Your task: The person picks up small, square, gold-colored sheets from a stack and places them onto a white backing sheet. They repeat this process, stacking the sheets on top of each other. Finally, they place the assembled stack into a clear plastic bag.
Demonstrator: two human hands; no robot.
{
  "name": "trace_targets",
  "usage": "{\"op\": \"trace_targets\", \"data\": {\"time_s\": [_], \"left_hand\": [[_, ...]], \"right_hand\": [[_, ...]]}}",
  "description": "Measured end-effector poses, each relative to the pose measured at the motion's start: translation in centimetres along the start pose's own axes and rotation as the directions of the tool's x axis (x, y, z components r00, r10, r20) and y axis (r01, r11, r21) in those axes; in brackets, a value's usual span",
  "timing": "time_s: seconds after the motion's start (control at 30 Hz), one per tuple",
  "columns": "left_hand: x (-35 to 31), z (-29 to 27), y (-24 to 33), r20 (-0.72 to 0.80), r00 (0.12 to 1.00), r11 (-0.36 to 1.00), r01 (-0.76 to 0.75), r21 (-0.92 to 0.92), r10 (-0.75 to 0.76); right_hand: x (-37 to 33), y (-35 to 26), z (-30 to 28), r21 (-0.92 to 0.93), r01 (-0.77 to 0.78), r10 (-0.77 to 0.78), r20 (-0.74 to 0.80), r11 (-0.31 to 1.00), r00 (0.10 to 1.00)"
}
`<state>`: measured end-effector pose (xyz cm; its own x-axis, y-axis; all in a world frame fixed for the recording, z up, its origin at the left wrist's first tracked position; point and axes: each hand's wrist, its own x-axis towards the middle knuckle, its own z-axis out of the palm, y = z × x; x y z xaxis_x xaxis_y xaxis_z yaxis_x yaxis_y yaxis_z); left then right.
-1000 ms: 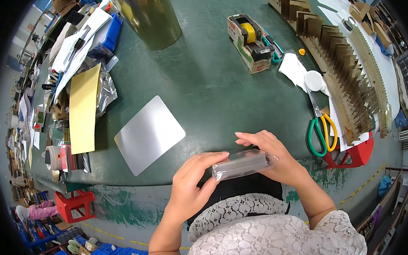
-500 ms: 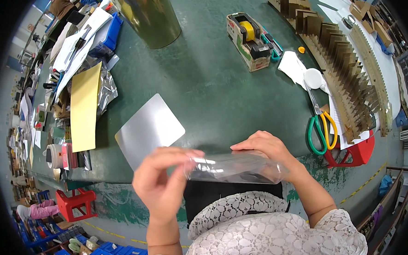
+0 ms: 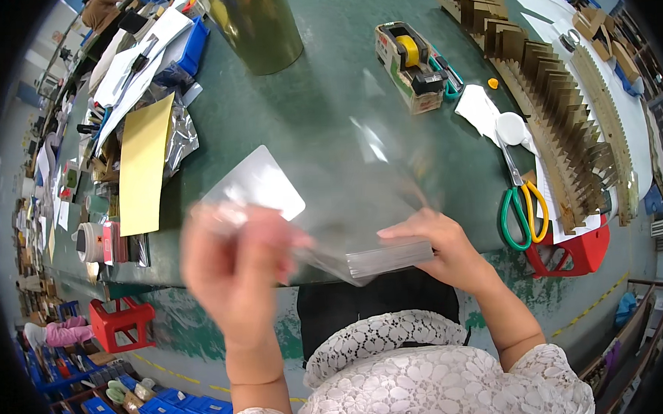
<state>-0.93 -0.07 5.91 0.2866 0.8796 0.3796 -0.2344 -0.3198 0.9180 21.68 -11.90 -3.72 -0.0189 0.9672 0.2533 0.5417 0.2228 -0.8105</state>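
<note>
At the table's near edge my right hand [image 3: 446,250] is closed on a clear plastic sheet, or several, whose layered, shiny edge [image 3: 389,259] faces me. My left hand [image 3: 240,260], smeared by motion, pinches what looks like the left end of a clear plastic film [image 3: 368,182]. This film rises blurred between both hands, with the green tabletop showing through it. Beyond my left hand lies a silver plate [image 3: 266,177] with rounded corners, partly hidden by that hand.
Scissors [image 3: 523,212] with green and yellow handles lie at right, beside a white cloth [image 3: 479,113]. Farther back stand a tape dispenser [image 3: 414,71], a slotted cardboard rack [image 3: 555,113] and a shiny gold-green cylinder [image 3: 262,31]. A yellow sheet [image 3: 146,172] and clutter fill the left.
My left hand has moved left and slightly up. The clear plastic, curled low between my hands before, now spreads upward over the table. My right hand has stayed nearly in place.
</note>
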Motion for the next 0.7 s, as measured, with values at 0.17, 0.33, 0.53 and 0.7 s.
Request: {"op": "trace_targets", "data": {"time_s": [0.17,0.33,0.53,0.7], "left_hand": [[6.8,-2.8,-2.8,-0.166,0.986,0.945,0.024,0.326,0.032],[5.9,-4.4,-9.8,-0.138,0.986,0.526,0.066,0.848,0.098],[-0.3,2.1,-7.7,0.170,0.968,0.974,0.154,0.167,-0.182],[-1.9,5.0,-8.8,0.124,0.926,0.930,0.364,-0.041,-0.357]], "right_hand": [[0.2,-0.5,0.3,0.055,-0.064,0.066,-0.035,0.996,0.997],[1.5,-0.2,2.1,0.050,-0.094,0.102,-0.211,0.994,0.972],[2.5,-0.2,2.9,0.099,-0.249,0.265,-0.220,0.964,0.939],[2.4,-0.4,2.5,0.043,-0.180,0.185,-0.188,0.983,0.965]]}}
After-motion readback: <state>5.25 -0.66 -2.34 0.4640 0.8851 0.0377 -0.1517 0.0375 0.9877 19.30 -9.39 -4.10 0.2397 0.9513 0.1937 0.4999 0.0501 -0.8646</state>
